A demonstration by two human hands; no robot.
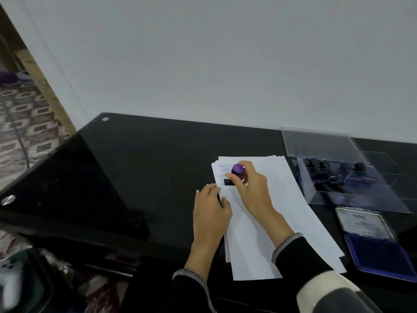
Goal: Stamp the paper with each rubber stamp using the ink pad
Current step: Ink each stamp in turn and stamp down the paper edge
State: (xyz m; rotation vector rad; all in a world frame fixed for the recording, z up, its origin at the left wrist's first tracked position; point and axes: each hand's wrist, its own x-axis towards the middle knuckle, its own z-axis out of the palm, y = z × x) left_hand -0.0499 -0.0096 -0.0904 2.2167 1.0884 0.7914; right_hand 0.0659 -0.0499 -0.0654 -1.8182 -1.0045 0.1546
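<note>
— Head view: where was the stamp (pixel 237 173)?

— Down on the paper (pixel 266 213), near its far left corner. The right hand (pixel 250 185) was curled round the purple-topped handle, with the dark base pressed on the sheet just below a few blue prints already there.

— And the left hand (pixel 211 211)?

— It lay flat at the left edge of the sheets, fingers straight, seemingly pinning the paper to the black table (pixel 135 166).

— So which step was it?

— I judged it to be the press itself, one print in a column being made. How many stamps had already been used, I couldn't tell.

— What did the next move call for?

— A straight lift, so the wet print wouldn't smear, while the flat hand kept the sheets from rising with it. Then a trip to the right: the ink pad (pixel 381 254) lay open near the paper's right edge, and further stamps lay in the clear box (pixel 352 177) beyond it.
</note>
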